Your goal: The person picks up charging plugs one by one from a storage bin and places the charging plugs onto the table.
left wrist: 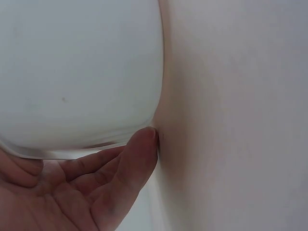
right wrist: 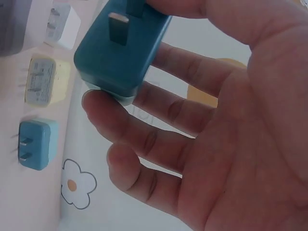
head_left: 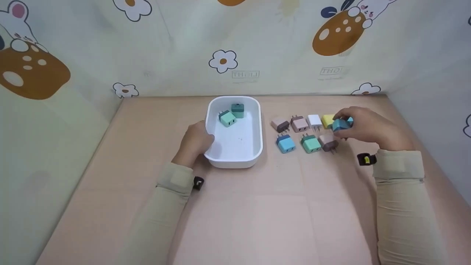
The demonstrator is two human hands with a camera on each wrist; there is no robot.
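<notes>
My left hand (head_left: 195, 141) grips the left side of a white plastic tub (head_left: 235, 149), with the thumb at its rim. Inside the tub, toward the far end, lie two green plug chargers, a mint-faced one (head_left: 227, 118) and a darker one (head_left: 237, 110). To the right, my right hand (head_left: 368, 127) pinches a teal plug charger (right wrist: 113, 57) between thumb and fingers, its metal prongs facing the right wrist camera. Close behind it are a yellow charger (right wrist: 45, 81) and a blue charger (right wrist: 36, 144). Part of the held charger is hidden by the fingers.
Between the tub and my right hand sit more plug chargers in two loose rows: brown-and-beige (head_left: 280, 124), pink (head_left: 299, 124), white (head_left: 314, 120), light blue (head_left: 286, 144), green (head_left: 311, 144) and brown (head_left: 328, 141). A patterned curtain (head_left: 176, 66) borders the pink tabletop (head_left: 257, 221).
</notes>
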